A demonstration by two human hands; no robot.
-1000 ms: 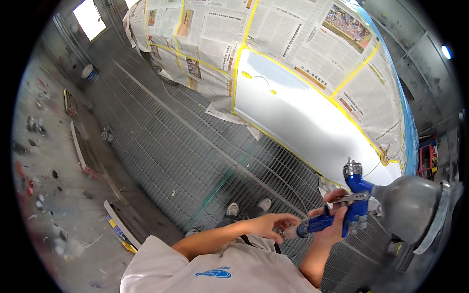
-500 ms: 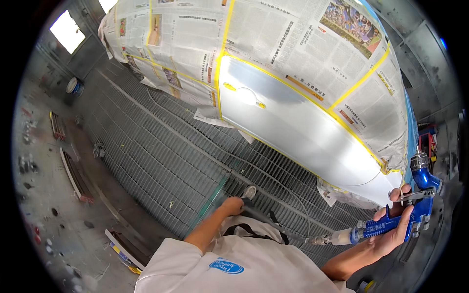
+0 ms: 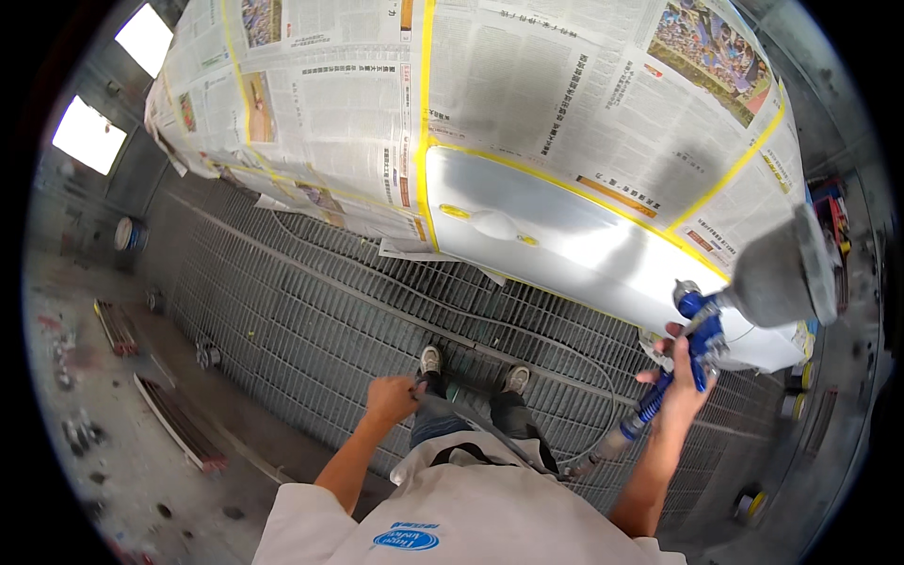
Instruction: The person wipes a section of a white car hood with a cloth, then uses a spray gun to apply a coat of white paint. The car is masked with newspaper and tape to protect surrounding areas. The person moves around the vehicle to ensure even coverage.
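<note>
My right hand [image 3: 680, 388] is wrapped round the handle of a blue spray gun [image 3: 704, 347] with a large grey cup [image 3: 774, 273] on it. The gun is in front of the right part of a silvery-white car door panel [image 3: 556, 247], apart from it as far as I can see. My left hand [image 3: 390, 399] is closed at my waist round a grey air hose [image 3: 482, 424], which runs across my front toward the gun's lower end. Newspaper [image 3: 513, 80] edged with yellow tape [image 3: 424, 104] covers the car body around the bare panel.
I stand on a metal floor grating [image 3: 311, 311], with a thin hose [image 3: 452, 306] lying across it. Along the left wall are a long rail-like fixture [image 3: 179, 424] and a bucket [image 3: 130, 234]. Several tins, one of them a round tin [image 3: 750, 502], stand at the right.
The spray gun has swung inward to the left and turned, bringing its cup into view. My left hand has moved left, still on the hose. Both my feet now show.
</note>
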